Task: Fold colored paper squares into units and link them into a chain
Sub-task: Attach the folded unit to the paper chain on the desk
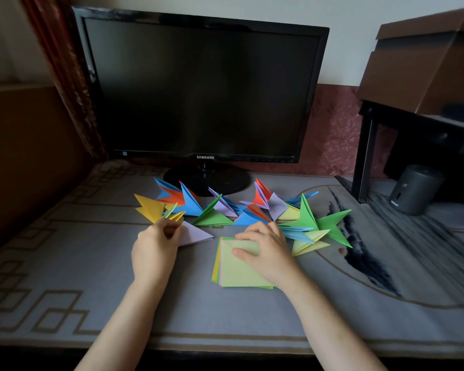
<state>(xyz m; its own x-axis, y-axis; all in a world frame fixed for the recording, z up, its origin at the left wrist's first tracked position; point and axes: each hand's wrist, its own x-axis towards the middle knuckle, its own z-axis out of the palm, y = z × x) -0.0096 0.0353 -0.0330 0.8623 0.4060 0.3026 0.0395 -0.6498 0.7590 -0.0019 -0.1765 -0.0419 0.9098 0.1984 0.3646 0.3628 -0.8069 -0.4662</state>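
Note:
A stack of flat paper squares (236, 274), light green on top, lies on the desk mat in front of me. My right hand (265, 250) rests on its upper right part, thumb and fingers touching the top sheet. My left hand (156, 250) pinches a folded lilac unit (196, 234) at its left end, next to the stack. Behind both hands runs a row of several folded pointed units: yellow (149, 208), blue (190, 203), green (212, 216), lilac, orange and more green (330, 223) at the right.
A black monitor (201, 89) stands on its round foot (206, 180) just behind the folded units. A dark shelf frame with a cardboard box (423, 62) and a small grey cylinder speaker (413, 188) occupy the right. The grey patterned mat (91, 277) covers the desk.

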